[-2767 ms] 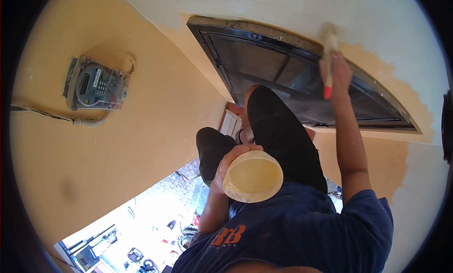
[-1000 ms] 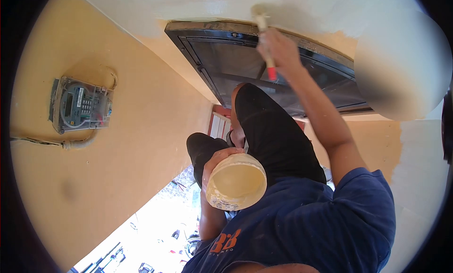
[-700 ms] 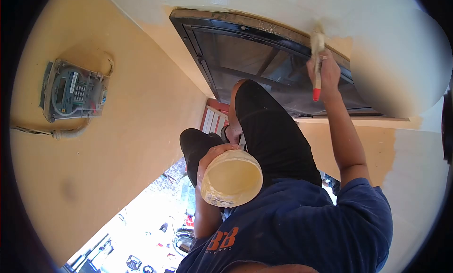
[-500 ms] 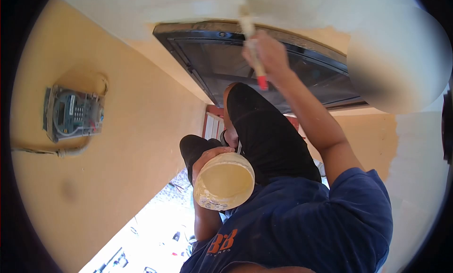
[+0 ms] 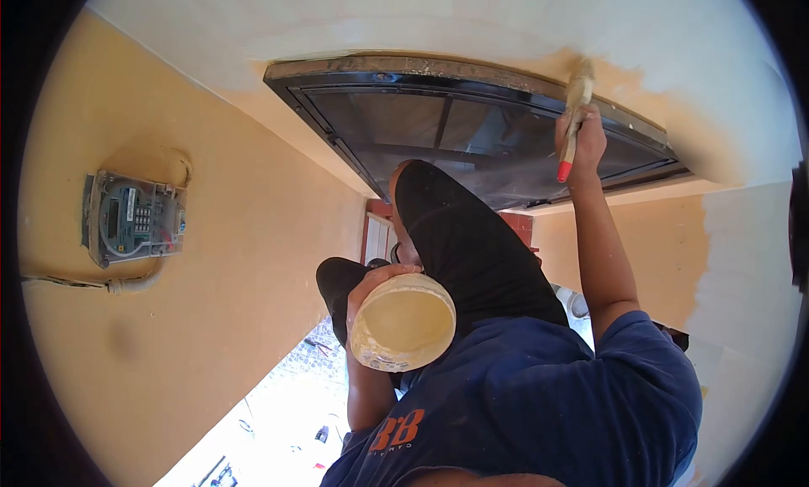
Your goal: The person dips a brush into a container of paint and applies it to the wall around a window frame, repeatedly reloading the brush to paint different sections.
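Note:
My right hand (image 5: pixel 584 141) is closed round a paintbrush (image 5: pixel 573 120) with a red-tipped handle. Its bristles touch the wall (image 5: pixel 472 19) just above the right part of a dark-framed window (image 5: pixel 447 120). Around the bristles an orange-tan patch shows, while the wall further left is whitish. Down by my lap, my left hand (image 5: pixel 368 286) grips a paint bucket (image 5: pixel 403 323) by its rim and side. Pale cream paint coats the inside of the bucket, and smears cover its outer wall.
An electricity meter (image 5: pixel 135 217) in a clear case sticks out from the tan wall (image 5: pixel 244 200) at the left, with a cable below it. My bent knee (image 5: pixel 430 192) is close under the window. Bright floor (image 5: pixel 286 411) with scattered items lies far below.
My right hand has carried the brush to the right along the window's top edge. The view has shifted slightly. My left hand still holds the bucket in about the same place.

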A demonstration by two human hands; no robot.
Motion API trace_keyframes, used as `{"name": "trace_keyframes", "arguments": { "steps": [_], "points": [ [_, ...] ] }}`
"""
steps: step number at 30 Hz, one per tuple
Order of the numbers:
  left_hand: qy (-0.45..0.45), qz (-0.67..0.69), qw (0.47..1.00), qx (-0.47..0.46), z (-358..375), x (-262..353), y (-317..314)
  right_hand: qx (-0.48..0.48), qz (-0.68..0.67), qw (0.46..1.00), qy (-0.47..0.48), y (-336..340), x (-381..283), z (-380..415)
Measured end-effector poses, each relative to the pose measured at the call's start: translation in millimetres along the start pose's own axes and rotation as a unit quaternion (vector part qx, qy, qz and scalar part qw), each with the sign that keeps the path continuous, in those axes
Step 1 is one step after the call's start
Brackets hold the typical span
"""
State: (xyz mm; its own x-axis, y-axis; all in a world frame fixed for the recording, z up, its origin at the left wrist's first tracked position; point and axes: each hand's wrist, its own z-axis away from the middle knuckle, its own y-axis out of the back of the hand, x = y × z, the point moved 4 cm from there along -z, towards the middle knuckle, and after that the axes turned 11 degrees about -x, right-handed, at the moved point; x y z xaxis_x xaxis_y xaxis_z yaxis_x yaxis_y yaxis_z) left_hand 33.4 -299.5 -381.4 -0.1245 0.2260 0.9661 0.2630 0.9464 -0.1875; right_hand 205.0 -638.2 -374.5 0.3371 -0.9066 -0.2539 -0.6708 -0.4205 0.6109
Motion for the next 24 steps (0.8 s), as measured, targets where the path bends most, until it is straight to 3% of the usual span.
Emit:
{"name": "trace_keyframes", "arguments": {
  "steps": [4, 5, 6, 8, 10, 13, 16, 19, 21, 23, 24],
  "points": [
    [0.038, 0.009, 0.999, -0.03, -3.0, 11.3, -9.9, 0.011, 0.005, 1.0, -0.018, -4.8, -26.9, -13.9],
    [0.047, 0.04, 0.998, -0.028, -1.4, 8.9, -11.3, -0.012, -0.148, 0.983, -0.111, -28.8, -17.9, -9.7],
    [0.043, 0.036, 0.998, -0.033, -0.5, 8.5, -12.3, -0.033, -0.299, 0.933, -0.196, -62.5, -10.1, -3.5],
    [0.042, -0.006, 0.999, -0.027, 0.8, 9.2, -14.7, -0.034, -0.325, 0.936, -0.126, -98.2, -34.4, -15.3],
    [0.026, -0.043, 0.998, -0.034, -1.3, 15.8, -19.3, 0.004, -0.097, 0.994, 0.045, -90.7, -85.2, -39.3],
    [-0.001, -0.067, 0.997, -0.039, -3.0, 17.4, -23.9, -0.025, -0.213, 0.972, 0.094, -106.1, -118.3, -44.3],
    [0.005, -0.031, 0.999, -0.014, -9.1, 27.2, -36.6, -0.059, -0.212, 0.968, 0.124, -94.6, -116.8, -50.7],
    [0.012, -0.001, 1.0, -0.006, -4.9, 22.4, -36.1, 0.032, -0.147, 0.963, 0.223, -62.6, -65.8, -40.2],
    [-0.004, 0.001, 1.0, -0.02, -2.4, 12.2, -30.4, -0.058, -0.054, 0.988, 0.135, -38.5, -20.0, -19.6],
    [-0.028, -0.022, 0.995, -0.096, -1.5, 4.3, -27.3, -0.056, -0.047, 0.997, -0.019, 0.6, 18.0, 0.6],
    [-0.026, -0.022, 0.995, -0.093, -4.2, -2.9, -25.4, -0.017, -0.06, 0.997, -0.048, 23.3, 31.2, 8.5]
  ]
}}
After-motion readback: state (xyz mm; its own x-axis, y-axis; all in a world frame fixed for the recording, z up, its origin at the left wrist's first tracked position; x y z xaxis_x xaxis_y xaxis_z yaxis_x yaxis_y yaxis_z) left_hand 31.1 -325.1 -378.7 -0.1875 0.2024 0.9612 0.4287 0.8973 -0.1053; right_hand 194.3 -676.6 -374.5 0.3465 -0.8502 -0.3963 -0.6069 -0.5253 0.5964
